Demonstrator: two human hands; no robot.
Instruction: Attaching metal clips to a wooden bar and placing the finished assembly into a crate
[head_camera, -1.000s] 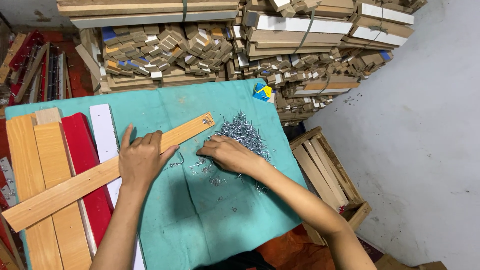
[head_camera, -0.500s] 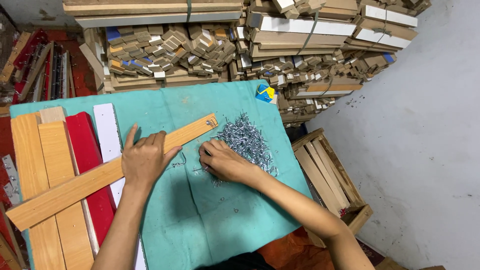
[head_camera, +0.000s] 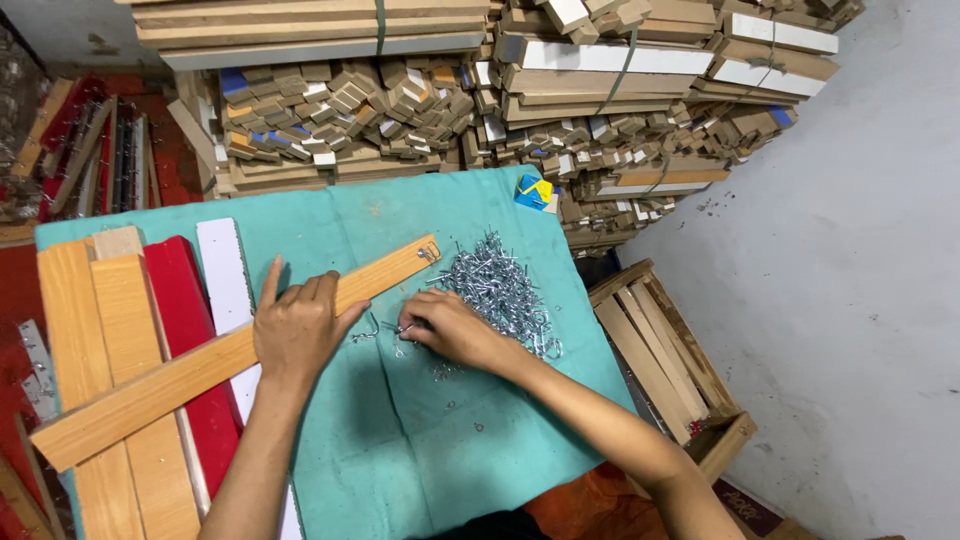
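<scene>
Head view, looking down on a teal cloth (head_camera: 440, 440) spread over a work surface. Left hand (head_camera: 300, 325) flat, fingers spread, palm pressing on a long wooden slat (head_camera: 200, 365); nothing gripped, only held down. Slat's long axis diagonal, from lower left to upper right, its far end carrying a small metal fitting (head_camera: 428, 253) just short of a pile of silvery metal hooks (head_camera: 500, 290). Right hand (head_camera: 450, 330) curled, fingertips pinched together on a single loose hook (head_camera: 405, 330) at the pile's near edge; grasp itself partly hidden, so whether the hook is lifted or merely touched cannot be told. Pinched hook just right of the left hand, just below the slat's edge, between the two hands. Right hand nearer the pile; left hand nearer the slat. Further slats, wooden (head_camera: 90, 330), red (head_camera: 185, 300) and white (head_camera: 225, 275), under the diagonal one. Bundled timber offcuts (head_camera: 420, 100) stacked behind; open wooden crate (head_camera: 665, 350) at right
</scene>
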